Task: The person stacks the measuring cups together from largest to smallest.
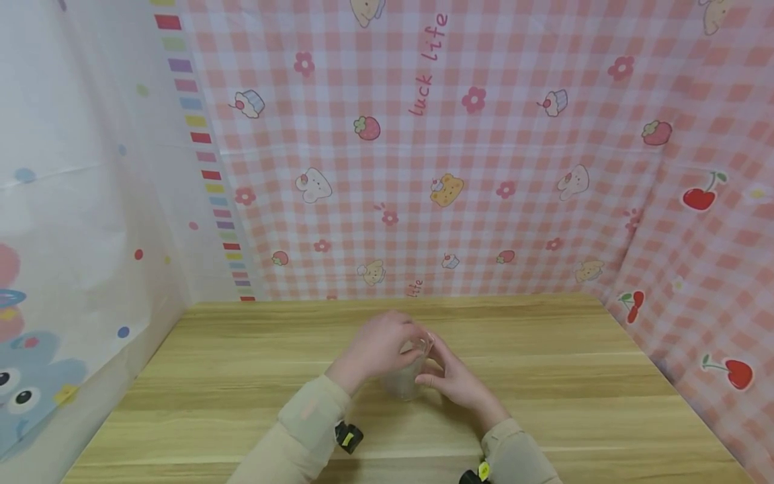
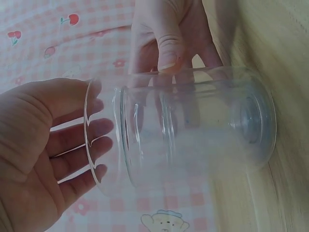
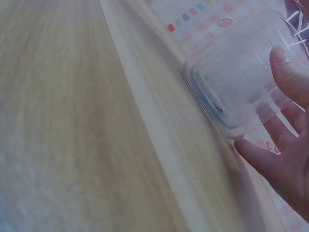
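Observation:
A clear, see-through jar [image 1: 402,384] stands upright on the wooden table, its round base down on the boards. Ridged rings run round its upper part in the left wrist view, where the jar [image 2: 212,145] appears sideways. My left hand [image 1: 383,344] comes over the top and grips the jar's rim, several fingers showing through the clear wall. On the other side my right hand [image 1: 457,380] holds the jar's body. Its thumb lies along the near wall in the right wrist view, and the other fingers of that hand [image 3: 289,166] reach round behind, one fingertip close to the base.
Pale wood planks make up the table [image 1: 242,376]. A pink checked cloth [image 1: 411,154] hangs behind it and along the right side, and a white printed cloth [image 1: 78,168] hangs at the left. Dark wrist cameras sit by both sleeves.

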`<state>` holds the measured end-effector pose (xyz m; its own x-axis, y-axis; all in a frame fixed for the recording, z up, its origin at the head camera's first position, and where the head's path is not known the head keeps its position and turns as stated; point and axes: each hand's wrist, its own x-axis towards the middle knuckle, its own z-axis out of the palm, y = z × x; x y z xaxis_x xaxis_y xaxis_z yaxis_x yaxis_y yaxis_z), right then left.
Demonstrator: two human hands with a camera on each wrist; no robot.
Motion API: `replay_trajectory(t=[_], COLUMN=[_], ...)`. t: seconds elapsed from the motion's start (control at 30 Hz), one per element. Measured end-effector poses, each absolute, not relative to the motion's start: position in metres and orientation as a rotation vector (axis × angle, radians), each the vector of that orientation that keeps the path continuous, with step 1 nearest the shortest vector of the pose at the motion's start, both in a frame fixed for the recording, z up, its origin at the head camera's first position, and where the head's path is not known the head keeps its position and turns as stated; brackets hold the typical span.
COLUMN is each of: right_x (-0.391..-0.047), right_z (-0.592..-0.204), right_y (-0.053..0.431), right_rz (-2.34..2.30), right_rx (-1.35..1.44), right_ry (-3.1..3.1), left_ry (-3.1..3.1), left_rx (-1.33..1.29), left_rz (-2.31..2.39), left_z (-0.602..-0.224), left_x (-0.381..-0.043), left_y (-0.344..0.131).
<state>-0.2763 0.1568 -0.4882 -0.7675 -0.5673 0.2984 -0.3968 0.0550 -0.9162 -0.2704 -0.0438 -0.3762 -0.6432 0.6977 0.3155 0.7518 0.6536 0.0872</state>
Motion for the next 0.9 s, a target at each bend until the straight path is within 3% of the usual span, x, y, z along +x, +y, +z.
replay_trajectory(t=[0.9], right_x=[-0.273], right_z=[-0.481], right_y=[0.159], right_rz=[-1.775], right_rx=[-1.021], right_ry=[2.233], left_ry=[-2.108], left_rx=[-1.212], left_rz=[-0.317], left_z=[-0.395], left_x=[-0.249], left_y=[-0.065])
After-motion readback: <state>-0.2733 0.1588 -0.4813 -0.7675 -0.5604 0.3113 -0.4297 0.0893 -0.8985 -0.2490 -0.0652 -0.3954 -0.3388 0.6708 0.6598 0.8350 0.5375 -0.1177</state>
